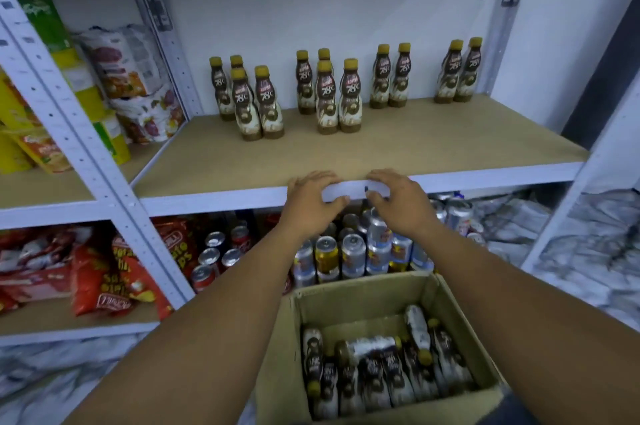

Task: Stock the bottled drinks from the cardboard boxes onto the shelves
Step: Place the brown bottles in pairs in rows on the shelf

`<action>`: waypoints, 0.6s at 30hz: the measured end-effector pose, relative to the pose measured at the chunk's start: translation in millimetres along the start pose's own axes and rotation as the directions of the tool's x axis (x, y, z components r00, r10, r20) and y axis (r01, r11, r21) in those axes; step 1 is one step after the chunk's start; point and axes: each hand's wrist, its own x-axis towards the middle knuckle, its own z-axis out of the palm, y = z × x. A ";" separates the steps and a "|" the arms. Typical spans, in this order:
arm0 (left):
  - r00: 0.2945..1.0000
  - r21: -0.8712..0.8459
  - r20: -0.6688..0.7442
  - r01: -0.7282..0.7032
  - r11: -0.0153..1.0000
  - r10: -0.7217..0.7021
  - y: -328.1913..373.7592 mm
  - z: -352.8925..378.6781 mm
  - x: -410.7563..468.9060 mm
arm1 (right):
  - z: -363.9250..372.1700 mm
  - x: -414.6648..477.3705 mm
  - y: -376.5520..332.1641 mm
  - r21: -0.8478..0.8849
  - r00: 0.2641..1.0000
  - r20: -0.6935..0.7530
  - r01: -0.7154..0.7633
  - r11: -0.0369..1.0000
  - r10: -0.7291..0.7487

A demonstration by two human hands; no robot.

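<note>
- left hand (311, 203), right hand (398, 201): fingers curled over the near edge of the shelf (450, 140), thumbs below, each pinching one end of a white strip (346, 189) against the front rail.
- bottles (327, 102) upright toward the far side of the same shelf, four clusters left to right.
- cardboard box (363, 289) open, near right, below the hands; loose bottles (367, 348) lying inside.
- cans (353, 251) on the level below; snack bags (104, 279) lower left.

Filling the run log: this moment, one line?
left hand + right hand: pinch white strip | shelf: bottles standing | box: more bottles
</note>
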 end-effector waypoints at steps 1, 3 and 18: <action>1.000 -0.079 -0.004 0.008 0.997 -0.008 2.2 1.2 -10.1 | 0.1 -10.0 -1.3 0.026 1.000 0.001 -0.008 1.000 0.008; 0.998 -0.255 -0.002 0.053 0.965 -0.055 5.7 3.7 -30.1 | -4.5 -27.1 -3.1 0.055 0.999 0.027 -0.046 0.997 0.044; 0.959 -0.346 0.200 0.263 0.900 -0.203 -43.3 88.0 -123.2 | 40.2 -144.0 65.7 0.108 0.934 0.230 -0.303 0.947 0.273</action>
